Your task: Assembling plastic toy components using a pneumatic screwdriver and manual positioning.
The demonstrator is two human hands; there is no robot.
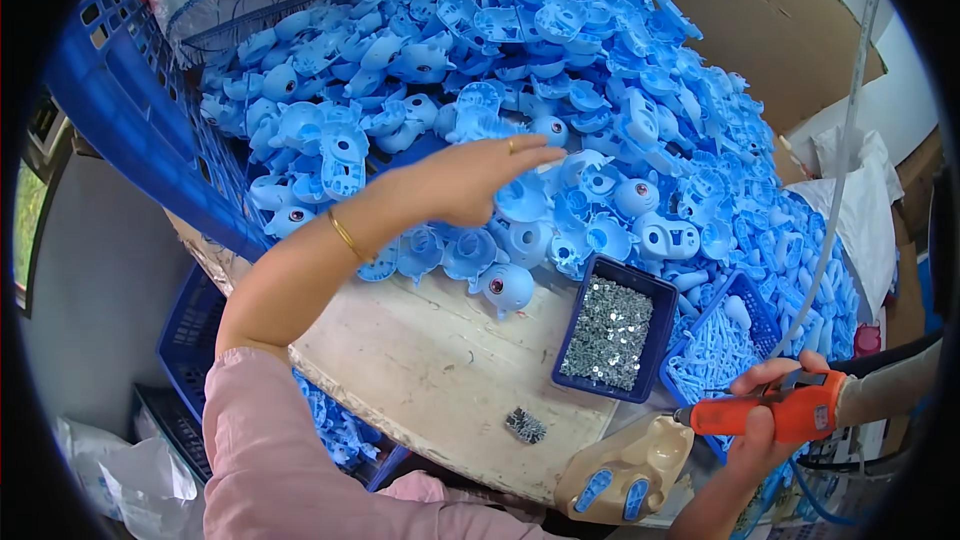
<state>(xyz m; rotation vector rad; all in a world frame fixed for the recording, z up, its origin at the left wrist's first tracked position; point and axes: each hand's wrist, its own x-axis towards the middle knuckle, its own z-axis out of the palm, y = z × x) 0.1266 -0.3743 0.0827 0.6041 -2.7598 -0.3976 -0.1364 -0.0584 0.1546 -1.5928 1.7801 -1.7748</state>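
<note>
My left hand (pixel 490 175) reaches over a large pile of light-blue plastic toy shell halves (pixel 560 20), its fingers stretched out to the right. Nothing shows in it, though its underside is hidden. My right hand (pixel 755 450) grips an orange-red power screwdriver (pixel 745 415), its tip pointing left. Below that tip sits a beige moulded holder (pixel 575 465) with two small blue plastic pieces (pixel 595 490) in its hollows. A dark blue bin (pixel 567 352) of silvery screws stands between my hands. Several more screws (pixel 525 426) lie heaped on the table (pixel 400 360).
A blue basket (pixel 752 302) of thin pale-blue parts stands right of the screw bin. At the left, a tall blue crate (pixel 150 130) borders the pile. Cardboard (pixel 760 30) stands behind it. A clear tube (pixel 848 140) hangs down near my right hand.
</note>
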